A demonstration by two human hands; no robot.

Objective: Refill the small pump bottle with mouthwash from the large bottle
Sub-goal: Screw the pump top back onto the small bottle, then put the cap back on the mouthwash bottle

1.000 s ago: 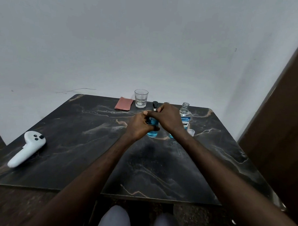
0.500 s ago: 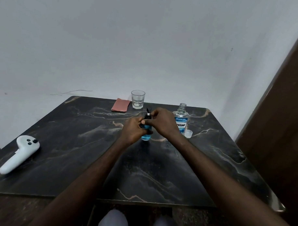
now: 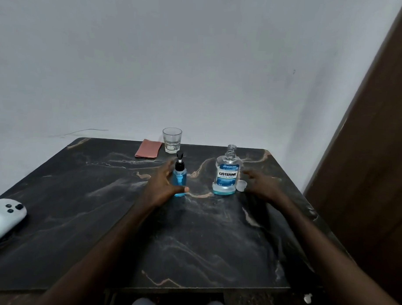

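1. Dark marble table [image 3: 192,243] against a pale wall; near edge cut off by the frame.
2. Small pump bottle [image 3: 179,178] upright, black pump on, blue liquid inside; its lower left side is hidden by the left hand [image 3: 160,188], fingers spread, thumb at the base, contact unclear.
3. Large bottle [image 3: 226,173] right of the pump bottle, uncapped, nearly empty; cap [image 3: 241,185] beside it.
4. Right hand [image 3: 262,188] further right, loose, blurred.

You have a clear glass [image 3: 171,140] and a folded reddish cloth [image 3: 148,148] at the far edge of the dark marble table [image 3: 192,243], and a white controller [image 3: 4,218] at your left.
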